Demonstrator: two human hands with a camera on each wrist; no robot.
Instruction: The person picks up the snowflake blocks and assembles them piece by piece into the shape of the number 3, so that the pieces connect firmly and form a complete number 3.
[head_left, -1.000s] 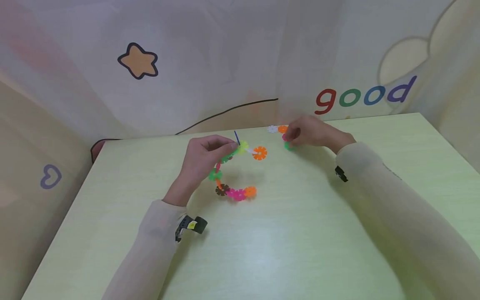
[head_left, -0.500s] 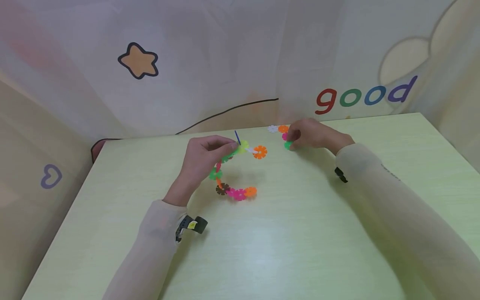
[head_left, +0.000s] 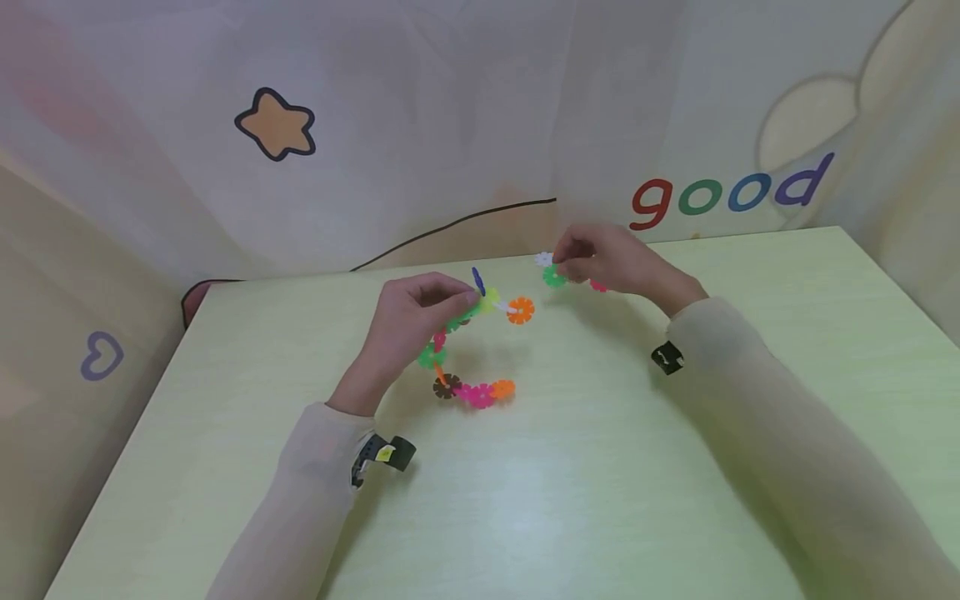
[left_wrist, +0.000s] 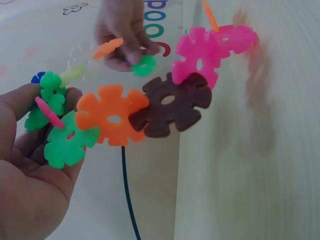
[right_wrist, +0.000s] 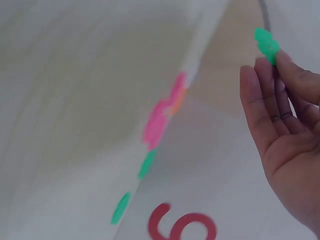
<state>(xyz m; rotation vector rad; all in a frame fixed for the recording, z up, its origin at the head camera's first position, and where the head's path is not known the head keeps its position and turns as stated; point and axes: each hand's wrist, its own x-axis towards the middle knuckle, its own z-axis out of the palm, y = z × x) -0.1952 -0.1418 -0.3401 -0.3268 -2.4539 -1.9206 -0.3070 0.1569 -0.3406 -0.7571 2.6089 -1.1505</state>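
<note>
My left hand [head_left: 408,329] pinches a chain of flower-shaped plastic interlocking discs near its upper end, holding it above the table. The chain curves down through green, orange and a brown disc [left_wrist: 187,112] to pink discs [left_wrist: 197,45] and an orange one. Beyond the fingertips it carries a blue disc [head_left: 478,281], a yellow-green one and a clear one, ending in an orange disc [head_left: 521,311]. To the right, near the table's back edge, my right hand [head_left: 611,258] holds a single green disc [right_wrist: 267,46] between thumb and fingers, raised off the table.
Loose discs lie along the back of the pale table [head_left: 600,467]: a white disc [head_left: 543,260], pink discs [right_wrist: 156,125] and green discs [right_wrist: 121,207] among them. A printed curtain [head_left: 450,125] rises right behind the back edge.
My right hand has lifted the green disc from among the loose ones and moved it slightly left. The left hand and its chain have barely shifted.
</note>
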